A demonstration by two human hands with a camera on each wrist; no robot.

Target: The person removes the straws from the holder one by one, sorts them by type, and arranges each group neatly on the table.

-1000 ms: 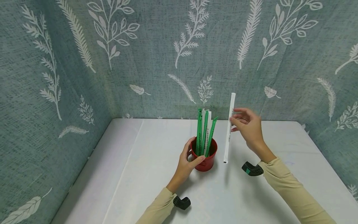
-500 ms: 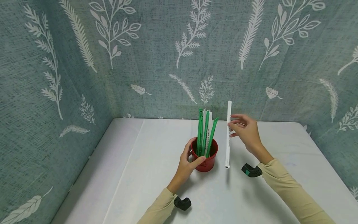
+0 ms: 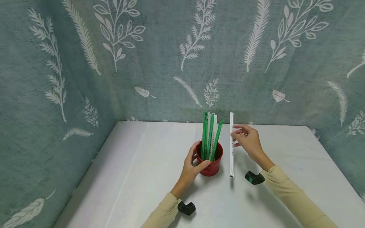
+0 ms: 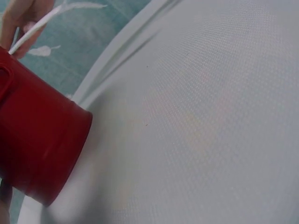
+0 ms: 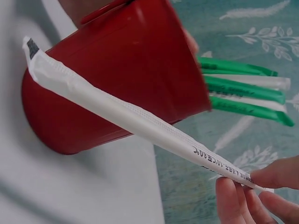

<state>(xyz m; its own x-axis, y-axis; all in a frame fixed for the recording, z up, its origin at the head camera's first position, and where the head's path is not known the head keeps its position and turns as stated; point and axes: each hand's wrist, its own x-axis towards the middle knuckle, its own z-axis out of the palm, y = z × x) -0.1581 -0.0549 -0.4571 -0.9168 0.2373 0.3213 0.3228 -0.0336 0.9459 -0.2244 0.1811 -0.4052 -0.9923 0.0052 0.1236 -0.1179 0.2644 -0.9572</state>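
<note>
At the lower centre of the head view, two beige long sleeves (image 3: 288,190) extend onto the white cloth-covered table (image 3: 142,177), each with a small black wrist-mounted device (image 3: 186,208) beside it. The left hand (image 3: 192,164) wraps its thumb and fingers round the side of the round red plastic cup (image 3: 212,166), which stands upright at the centre of the frame. The cup contains several green and white paper-wrapped straws (image 3: 210,136), standing upright and leaning slightly apart. Just to the right of the cup, the right hand (image 3: 248,141) pinches a long white paper-wrapped straw (image 3: 231,152) between thumb and fingertips near its upper part; the straw is vertical, and its lower end is at the table surface. Behind the table, across the upper frame, hangs a grey-green fabric backdrop with white leaf prints (image 3: 182,57).
</note>
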